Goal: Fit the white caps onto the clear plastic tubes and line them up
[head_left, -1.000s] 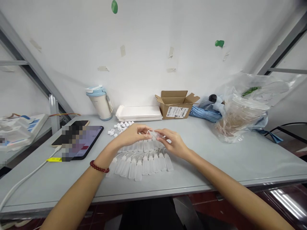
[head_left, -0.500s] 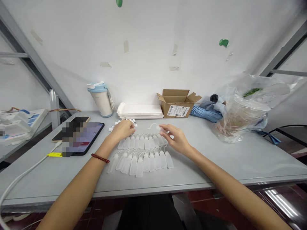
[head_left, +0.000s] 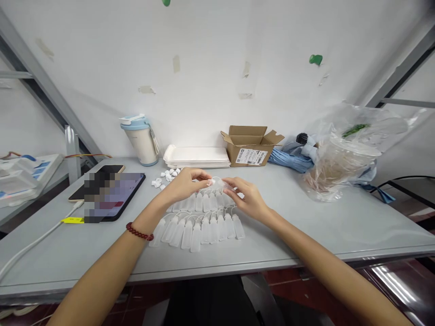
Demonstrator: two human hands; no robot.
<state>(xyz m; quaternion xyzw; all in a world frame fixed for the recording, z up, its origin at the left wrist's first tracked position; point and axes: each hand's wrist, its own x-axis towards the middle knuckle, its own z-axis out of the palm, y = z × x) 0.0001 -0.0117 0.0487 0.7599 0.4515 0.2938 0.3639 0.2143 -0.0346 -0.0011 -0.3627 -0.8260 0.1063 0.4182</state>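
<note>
My right hand [head_left: 245, 194] is closed in a pinch on a clear plastic piece [head_left: 220, 183] with a thin white cord that loops up toward the left fingertips. My left hand [head_left: 190, 184], fingers pinched on a small white plastic part [head_left: 211, 182] mostly covered by the fingertips, meets it from the left. Below both hands lie two rows of translucent flat plastic bottles with looped cords; the front row [head_left: 195, 237] is in full view. The back row [head_left: 205, 203] is partly hidden by my hands. Left of them sits a loose pile of small white plastic parts [head_left: 158, 182].
Two phones, a black one [head_left: 102, 181] and a lit one [head_left: 118, 199], lie at left with a charging cable [head_left: 37, 242]. A tumbler [head_left: 141, 142], stacked white trays [head_left: 197, 157] and an open cardboard box [head_left: 253, 151] line the wall. A plastic bag [head_left: 343, 167] stands at right.
My left hand has moved right from the pile of small white parts to meet my right hand, uncovering the pile. The right hand stays almost in place, still holding the clear piece.
</note>
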